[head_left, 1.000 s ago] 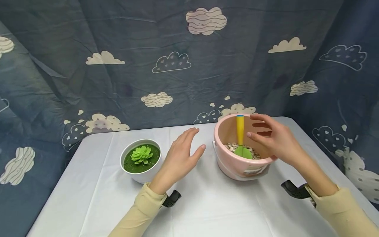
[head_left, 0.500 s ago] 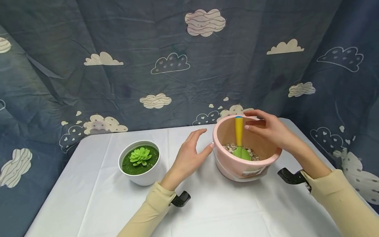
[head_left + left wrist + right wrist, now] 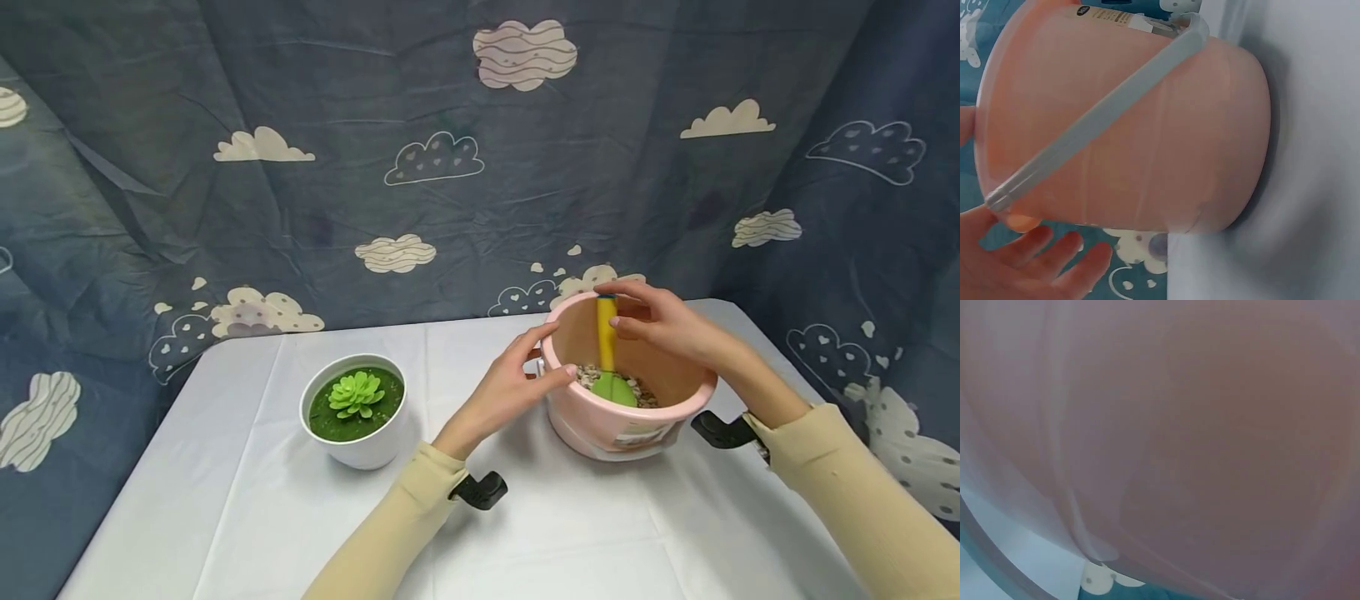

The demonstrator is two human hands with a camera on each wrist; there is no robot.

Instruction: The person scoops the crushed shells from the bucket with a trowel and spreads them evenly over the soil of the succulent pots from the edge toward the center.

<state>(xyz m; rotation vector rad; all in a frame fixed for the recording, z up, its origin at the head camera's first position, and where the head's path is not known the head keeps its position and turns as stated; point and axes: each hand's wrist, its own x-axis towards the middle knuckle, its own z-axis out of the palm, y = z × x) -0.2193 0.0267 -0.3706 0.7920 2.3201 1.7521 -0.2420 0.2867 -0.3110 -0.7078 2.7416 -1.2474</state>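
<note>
Right hand (image 3: 660,325) nearer by far to the scoop (image 3: 609,350) — fingertips closing on the upper end of the yellow handle from the right side, thumb above near the blue tip, index and middle fingers just against the shaft. Looks like a light pinch, though contact cannot be told for certain from the head view. Handle's long axis near upright, leaning slightly back against the far inner wall of the pink bucket (image 3: 600,425); green blade down, resting in the pebbles (image 3: 637,390) at the bottom. From those fingers, the rest of the scoop runs straight down into the bucket.

Left hand (image 3: 517,383) on the bucket's left side: thumb hooked over the rim, fingers relaxed and spread along the outer wall — steadying rather than lifting. In the left wrist view, fingers (image 3: 1035,262) open and loosely fanned below the bucket (image 3: 1147,137), with a pale grey bail handle (image 3: 1097,119) lying slantwise across the pink wall.

Right wrist view filled with blurred pink wall (image 3: 1197,437); nothing of the fingers shown there.

Scoop small and toy-like: 1 yellow shaft, blue cap, leaf-green rounded blade. Bucket standing on the white-clothed table (image 3: 247,500), right of centre. Well apart on the left, a white pot (image 3: 360,446) with a green succulent (image 3: 358,392).
</note>
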